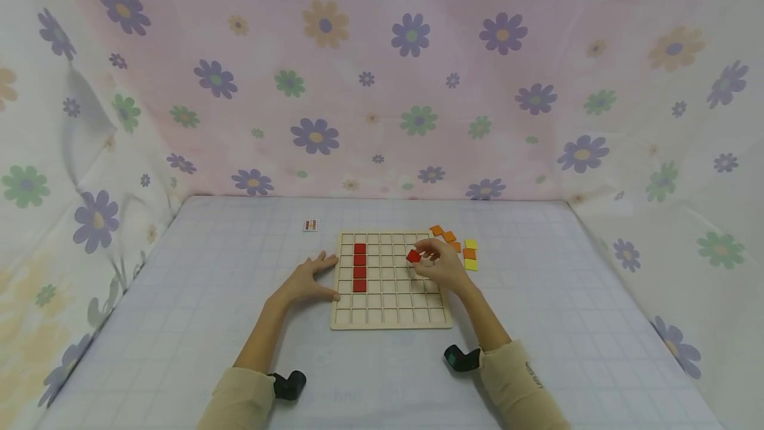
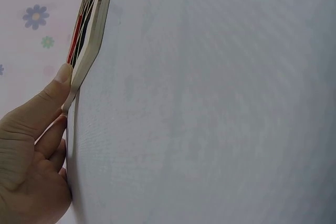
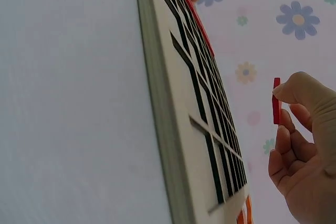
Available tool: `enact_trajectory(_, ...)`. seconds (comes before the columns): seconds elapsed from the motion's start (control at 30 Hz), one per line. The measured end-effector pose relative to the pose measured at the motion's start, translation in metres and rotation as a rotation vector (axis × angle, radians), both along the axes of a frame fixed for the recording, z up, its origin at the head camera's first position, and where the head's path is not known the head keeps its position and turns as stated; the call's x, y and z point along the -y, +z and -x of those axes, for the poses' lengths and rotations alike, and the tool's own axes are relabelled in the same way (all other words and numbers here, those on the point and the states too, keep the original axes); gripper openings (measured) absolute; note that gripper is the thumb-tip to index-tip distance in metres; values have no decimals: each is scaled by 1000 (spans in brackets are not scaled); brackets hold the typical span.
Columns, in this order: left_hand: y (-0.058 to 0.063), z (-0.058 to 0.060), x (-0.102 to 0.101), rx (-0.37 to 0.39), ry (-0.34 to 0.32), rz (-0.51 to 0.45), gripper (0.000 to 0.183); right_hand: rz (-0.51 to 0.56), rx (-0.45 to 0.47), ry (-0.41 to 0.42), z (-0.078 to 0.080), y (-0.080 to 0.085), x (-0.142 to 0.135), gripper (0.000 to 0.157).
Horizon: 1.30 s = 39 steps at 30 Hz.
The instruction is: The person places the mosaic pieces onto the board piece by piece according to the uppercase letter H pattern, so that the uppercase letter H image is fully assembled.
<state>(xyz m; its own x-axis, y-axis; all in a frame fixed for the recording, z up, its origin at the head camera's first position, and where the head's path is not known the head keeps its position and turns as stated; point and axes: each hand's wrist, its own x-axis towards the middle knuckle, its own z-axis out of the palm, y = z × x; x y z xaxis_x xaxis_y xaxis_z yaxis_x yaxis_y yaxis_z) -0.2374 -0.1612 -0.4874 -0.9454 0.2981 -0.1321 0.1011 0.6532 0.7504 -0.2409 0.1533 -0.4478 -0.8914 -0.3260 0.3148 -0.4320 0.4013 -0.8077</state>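
Observation:
A wooden grid board lies on the table, its square cells marked off by raised lines. Four would be too exact for the column of several red tiles set in its left part. My right hand pinches one red tile between thumb and fingers, held above the board's right side; the right wrist view shows that tile edge-on. At the board's left edge rests my left hand, thumb and fingers spread and touching the rim. In the left wrist view the thumb lies against the board's side.
Several orange tiles lie loose beyond the board's upper right corner. Yellow tiles and an orange one form a short column beside them. A small patterned card lies behind the board to the left. Flowered cloth hangs around the table.

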Motion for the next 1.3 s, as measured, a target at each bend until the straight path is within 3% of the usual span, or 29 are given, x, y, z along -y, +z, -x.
enact_trajectory(0.17,0,0,0,0,5,-5,87,-28,-4,117,-6,-2,25,30)
enact_trajectory(0.4,1,-1,0,4,3,-17,87,-102,5,225,7,-42,49,31)
enact_trajectory(0.53,1,-1,0,8,2,-7,87,-147,23,268,3,-41,62,29)
enact_trajectory(0.9,1,0,1,-1,-5,-14,87,-276,-71,384,0,-45,80,30)
enact_trajectory(1.1,2,-1,0,5,-2,-10,87,-303,-52,360,-5,-43,81,30)
enact_trajectory(1.3,3,-2,0,11,3,-6,87,-304,23,351,-12,-41,79,30)
